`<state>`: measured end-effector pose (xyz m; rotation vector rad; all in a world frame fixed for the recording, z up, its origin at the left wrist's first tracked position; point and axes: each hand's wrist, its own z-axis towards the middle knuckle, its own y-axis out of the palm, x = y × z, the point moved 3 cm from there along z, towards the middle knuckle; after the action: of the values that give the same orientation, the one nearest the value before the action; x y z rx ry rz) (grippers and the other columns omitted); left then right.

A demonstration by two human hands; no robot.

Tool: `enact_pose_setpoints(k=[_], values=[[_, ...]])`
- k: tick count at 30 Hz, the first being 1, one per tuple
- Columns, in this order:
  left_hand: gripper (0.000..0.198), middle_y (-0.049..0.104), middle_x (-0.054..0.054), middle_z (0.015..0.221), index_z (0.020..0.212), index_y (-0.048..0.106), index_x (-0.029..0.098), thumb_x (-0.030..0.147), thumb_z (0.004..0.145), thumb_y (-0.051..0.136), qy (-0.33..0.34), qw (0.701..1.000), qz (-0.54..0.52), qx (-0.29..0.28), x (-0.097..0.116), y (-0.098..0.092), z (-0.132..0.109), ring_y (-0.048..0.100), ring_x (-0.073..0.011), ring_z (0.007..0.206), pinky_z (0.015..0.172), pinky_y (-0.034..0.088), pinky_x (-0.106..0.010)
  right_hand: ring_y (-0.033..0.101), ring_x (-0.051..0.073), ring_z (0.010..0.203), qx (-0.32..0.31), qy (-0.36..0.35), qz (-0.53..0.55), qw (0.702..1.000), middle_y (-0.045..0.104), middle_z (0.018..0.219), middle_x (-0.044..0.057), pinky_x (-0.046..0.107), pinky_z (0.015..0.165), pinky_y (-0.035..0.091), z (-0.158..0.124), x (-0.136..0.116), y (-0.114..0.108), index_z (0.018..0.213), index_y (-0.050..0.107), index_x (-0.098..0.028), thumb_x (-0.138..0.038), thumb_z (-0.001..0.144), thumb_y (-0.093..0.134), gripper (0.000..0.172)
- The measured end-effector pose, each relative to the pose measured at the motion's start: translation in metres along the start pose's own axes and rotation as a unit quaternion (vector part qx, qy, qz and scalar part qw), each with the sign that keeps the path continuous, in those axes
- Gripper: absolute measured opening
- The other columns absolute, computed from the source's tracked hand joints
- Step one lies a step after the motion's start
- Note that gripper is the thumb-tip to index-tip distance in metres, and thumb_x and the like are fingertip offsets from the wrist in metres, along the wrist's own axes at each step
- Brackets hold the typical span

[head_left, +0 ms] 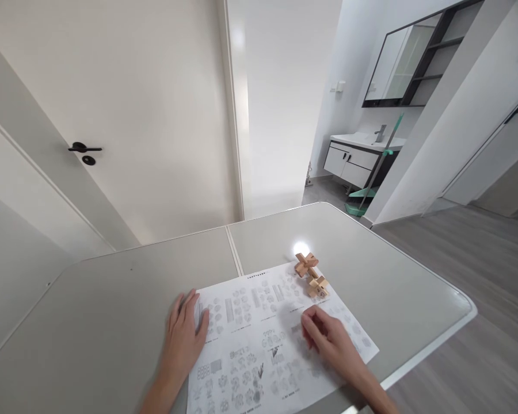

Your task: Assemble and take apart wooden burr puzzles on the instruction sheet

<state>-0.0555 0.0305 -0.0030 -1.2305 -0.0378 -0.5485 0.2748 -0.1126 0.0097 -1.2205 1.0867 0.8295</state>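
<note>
A large white sheet of paper (224, 339), printed with rows of small grey pictures and text, lies on the table. My left hand (185, 333) rests flat at its left edge with the fingers apart. Over the right half of the paper is my right hand (328, 336), its fingers curled in loosely; I see nothing held in them. Just beyond that hand, at the paper's far right corner, two small wooden interlocking puzzles sit close together. The reddish-brown puzzle (306, 263) is farther away, and the pale puzzle (317, 286) is nearer my right hand.
The grey table (112, 322) has a pale seam across it and rounded corners. Behind it stands a white door (155, 115) with a black handle (85, 148). To the right are a washbasin cabinet (349, 164) and a green dustpan (355, 210) with a long handle.
</note>
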Motion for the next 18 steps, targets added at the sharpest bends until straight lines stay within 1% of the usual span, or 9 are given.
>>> enact_pose_setpoints(k=[2, 3, 5, 7, 10, 11, 14, 16, 18], values=[[0.048, 0.058, -0.012, 0.149, 0.140, 0.052, 0.018, 0.044, 0.101, 0.040, 0.002, 1.000, 0.001, 0.004, 0.000, -0.001, 0.000, 0.039, -0.0369, 0.147, 0.113, 0.041, -0.062, 0.057, 0.019, 0.059, 0.076, -0.027, -0.074, 0.994, 0.063, 0.067, 0.002, 0.028, 0.054, 0.039, 0.012, -0.007, -0.023, 0.083, 0.056, -0.023, -0.061, 0.101, 0.045, 0.043], [0.047, 0.058, -0.012, 0.149, 0.139, 0.052, 0.019, 0.044, 0.101, 0.040, 0.002, 1.000, 0.000, 0.006, 0.000, -0.001, 0.000, 0.039, -0.0368, 0.147, 0.113, 0.041, -0.062, 0.056, 0.019, 0.059, 0.120, -0.031, -0.105, 0.987, 0.064, 0.069, 0.002, 0.029, 0.056, 0.040, 0.019, -0.010, -0.035, 0.084, 0.057, -0.023, -0.060, 0.102, 0.045, 0.042], [0.046, 0.059, -0.011, 0.148, 0.138, 0.054, 0.020, 0.044, 0.101, 0.041, 0.003, 1.000, -0.003, 0.009, 0.001, -0.002, 0.000, 0.041, -0.0367, 0.146, 0.113, 0.042, -0.062, 0.057, 0.019, 0.060, 0.194, -0.020, -0.152, 0.969, 0.069, 0.079, 0.003, 0.030, 0.059, 0.043, 0.035, -0.013, -0.056, 0.092, 0.058, -0.024, -0.059, 0.102, 0.043, 0.039], [0.045, 0.060, -0.010, 0.147, 0.138, 0.054, 0.021, 0.043, 0.101, 0.042, 0.005, 1.000, -0.007, 0.011, 0.001, -0.003, 0.000, 0.042, -0.0366, 0.145, 0.113, 0.042, -0.061, 0.060, 0.020, 0.065, 0.233, -0.006, -0.194, 0.953, 0.071, 0.089, 0.005, 0.031, 0.062, 0.045, 0.052, -0.015, -0.070, 0.100, 0.057, -0.024, -0.059, 0.101, 0.044, 0.038], [0.046, 0.060, -0.010, 0.147, 0.141, 0.052, 0.022, 0.043, 0.101, 0.043, 0.006, 1.000, -0.012, 0.010, 0.001, -0.002, -0.001, 0.042, -0.0365, 0.145, 0.113, 0.043, -0.061, 0.067, 0.026, 0.088, 0.222, -0.006, -0.245, 0.944, 0.072, 0.099, 0.009, 0.032, 0.068, 0.047, 0.078, -0.015, -0.076, 0.116, 0.053, -0.022, -0.062, 0.099, 0.045, 0.044], [0.047, 0.060, -0.010, 0.147, 0.142, 0.051, 0.022, 0.043, 0.101, 0.043, 0.007, 1.000, -0.013, 0.010, 0.000, -0.002, -0.001, 0.042, -0.0364, 0.145, 0.113, 0.043, -0.061, 0.067, 0.027, 0.089, 0.208, -0.004, -0.262, 0.942, 0.072, 0.098, 0.009, 0.032, 0.069, 0.047, 0.085, -0.015, -0.075, 0.119, 0.052, -0.021, -0.062, 0.099, 0.046, 0.046], [0.046, 0.059, -0.011, 0.147, 0.142, 0.050, 0.022, 0.043, 0.101, 0.044, 0.013, 1.000, -0.012, 0.020, -0.002, 0.000, -0.001, 0.041, -0.0360, 0.145, 0.114, 0.042, -0.062, 0.068, 0.028, 0.083, 0.173, 0.013, -0.302, 0.937, 0.074, 0.088, 0.008, 0.033, 0.066, 0.043, 0.102, -0.013, -0.071, 0.121, 0.053, -0.021, -0.056, 0.100, 0.046, 0.041], [0.045, 0.058, -0.013, 0.147, 0.141, 0.050, 0.021, 0.041, 0.101, 0.045, 0.023, 0.999, -0.013, 0.030, -0.003, 0.000, -0.001, 0.042, -0.0358, 0.145, 0.115, 0.041, -0.062, 0.068, 0.027, 0.078, 0.160, 0.019, -0.314, 0.936, 0.074, 0.084, 0.006, 0.032, 0.063, 0.040, 0.110, -0.013, -0.069, 0.115, 0.055, -0.022, -0.048, 0.101, 0.045, 0.031], [0.043, 0.057, -0.014, 0.146, 0.139, 0.051, 0.021, 0.041, 0.101, 0.046, 0.035, 0.998, -0.020, 0.039, -0.002, -0.002, 0.000, 0.043, -0.0355, 0.144, 0.114, 0.041, -0.063, 0.067, 0.025, 0.074, 0.162, 0.010, -0.308, 0.937, 0.074, 0.084, 0.005, 0.031, 0.060, 0.038, 0.113, -0.017, -0.068, 0.105, 0.057, -0.023, -0.043, 0.100, 0.046, 0.023]])
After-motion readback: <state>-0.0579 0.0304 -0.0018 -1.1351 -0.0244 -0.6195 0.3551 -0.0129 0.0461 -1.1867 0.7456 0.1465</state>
